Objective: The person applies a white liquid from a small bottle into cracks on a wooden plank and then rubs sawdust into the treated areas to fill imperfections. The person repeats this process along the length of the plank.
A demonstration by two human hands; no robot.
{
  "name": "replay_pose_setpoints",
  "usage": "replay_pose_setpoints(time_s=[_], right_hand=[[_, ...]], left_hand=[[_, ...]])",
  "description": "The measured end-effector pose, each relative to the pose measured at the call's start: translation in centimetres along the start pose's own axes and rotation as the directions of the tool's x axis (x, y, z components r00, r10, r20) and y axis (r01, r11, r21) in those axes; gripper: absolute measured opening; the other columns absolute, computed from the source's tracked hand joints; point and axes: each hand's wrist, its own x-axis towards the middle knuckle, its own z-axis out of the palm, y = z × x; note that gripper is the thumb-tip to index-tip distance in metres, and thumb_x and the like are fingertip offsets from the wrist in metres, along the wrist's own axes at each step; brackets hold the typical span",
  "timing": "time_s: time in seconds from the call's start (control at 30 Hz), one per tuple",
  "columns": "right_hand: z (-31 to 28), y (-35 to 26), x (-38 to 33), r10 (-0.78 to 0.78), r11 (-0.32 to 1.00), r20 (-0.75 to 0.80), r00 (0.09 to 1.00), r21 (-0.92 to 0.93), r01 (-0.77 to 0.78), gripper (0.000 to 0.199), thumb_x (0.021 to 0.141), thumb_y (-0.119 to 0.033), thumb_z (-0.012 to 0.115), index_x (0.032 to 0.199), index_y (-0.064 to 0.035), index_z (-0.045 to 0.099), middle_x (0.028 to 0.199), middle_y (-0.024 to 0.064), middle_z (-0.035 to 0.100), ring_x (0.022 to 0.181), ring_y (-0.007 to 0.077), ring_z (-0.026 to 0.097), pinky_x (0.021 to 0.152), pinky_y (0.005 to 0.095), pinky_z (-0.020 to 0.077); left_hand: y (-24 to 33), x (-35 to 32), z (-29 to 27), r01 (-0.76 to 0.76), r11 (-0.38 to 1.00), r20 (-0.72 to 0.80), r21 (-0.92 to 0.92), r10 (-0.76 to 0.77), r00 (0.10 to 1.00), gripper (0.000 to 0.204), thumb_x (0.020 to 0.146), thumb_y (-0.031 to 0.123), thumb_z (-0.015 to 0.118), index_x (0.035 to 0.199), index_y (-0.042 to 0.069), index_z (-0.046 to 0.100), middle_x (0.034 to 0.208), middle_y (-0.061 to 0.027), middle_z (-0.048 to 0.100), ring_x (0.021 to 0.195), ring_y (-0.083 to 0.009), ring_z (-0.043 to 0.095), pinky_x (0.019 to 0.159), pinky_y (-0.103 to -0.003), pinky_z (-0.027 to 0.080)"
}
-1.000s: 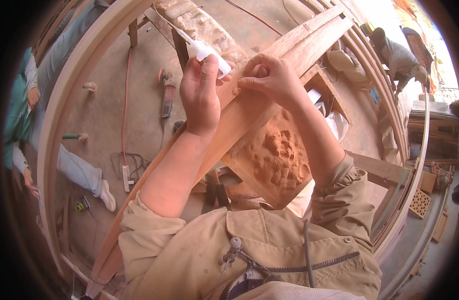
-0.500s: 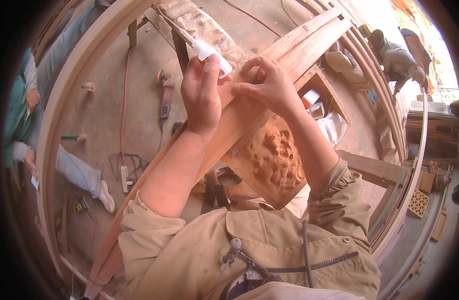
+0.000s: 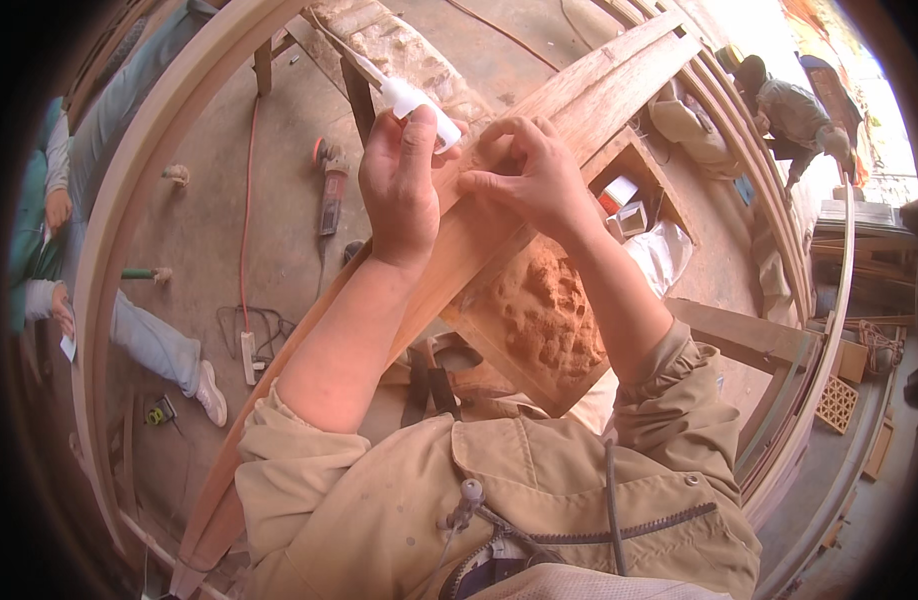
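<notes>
In my left hand (image 3: 404,195) is a small white squeeze bottle (image 3: 422,112) with a long thin nozzle, tilted up and to the left, thumb along its side. Close beside it, my right hand (image 3: 531,165) has its fingers curled and the thumb drawn in toward them, low over the wood. Whatever those fingertips hold, if anything, is hidden. Below both hands runs a long wooden beam (image 3: 457,245), slanting from lower left to upper right. Under the right forearm, a wooden box (image 3: 519,362) holds a heap of reddish sawdust (image 3: 551,310).
Curved wooden frame parts arch at left (image 3: 104,230) and right (image 3: 824,375). An angle grinder (image 3: 331,195) and a power strip (image 3: 248,358) lie on the floor. An open crate (image 3: 669,190) holds small boxes. One person (image 3: 49,220) is at left, another (image 3: 794,120) bends at far right.
My right hand has shifted slightly left, closer to the bottle. The left hand keeps its hold on the bottle, which has barely moved.
</notes>
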Motion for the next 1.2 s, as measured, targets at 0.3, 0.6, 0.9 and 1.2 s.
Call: replay_pose_setpoints(time_s=[0.3,0.6,0.9,1.2], right_hand=[[-1.0,0.9,0.0,0.106,0.933,0.105,0.989,0.334,-0.136,0.038,0.065,-0.029,0.078,0.094,-0.0082,0.064,0.081,0.0056,0.052,0.077,0.0169,0.055,0.070,0.0293,0.0481],[0.0,0.0,-0.1,0.056,0.994,-0.027,0.998,0.096,-0.053,0.036,0.062,-0.027,0.078,0.089,-0.0079,0.064,0.081,0.0073,0.053,0.077,0.0190,0.057,0.071,0.0311,0.0488],[0.5,-0.3,-0.1,0.091,0.989,-0.056,0.994,0.123,-0.084,0.036,0.060,-0.029,0.077,0.087,-0.0086,0.064,0.082,0.0088,0.055,0.076,0.0224,0.059,0.072,0.0324,0.0493],[-2.5,0.2,-1.3,0.196,0.793,0.114,0.974,0.566,-0.226,0.026,0.090,-0.028,0.057,0.095,-0.0029,0.065,0.085,-0.0020,0.059,0.076,0.0054,0.051,0.073,0.0214,0.0419]], left_hand=[[0.1,-0.1,0.1,0.005,1.000,-0.007,-0.025,-0.005,1.000,0.031,0.093,0.031,0.044,0.098,0.002,0.055,0.083,-0.0075,0.062,0.069,-0.0079,0.053,0.068,-0.023,0.039],[0.2,0.0,0.2,0.030,0.994,-0.019,-0.103,-0.032,0.999,0.027,0.092,0.029,0.050,0.093,0.001,0.053,0.083,-0.0067,0.060,0.072,-0.0089,0.052,0.069,-0.023,0.044],[-0.1,0.1,0.1,0.013,1.000,-0.012,-0.010,-0.013,1.000,0.033,0.093,0.031,0.044,0.101,0.001,0.053,0.085,-0.0078,0.063,0.069,-0.0080,0.053,0.068,-0.023,0.039],[0.1,-0.1,0.0,0.009,1.000,-0.024,-0.009,-0.010,1.000,0.032,0.093,0.032,0.045,0.100,0.002,0.053,0.084,-0.0073,0.063,0.069,-0.0074,0.053,0.068,-0.023,0.039]])
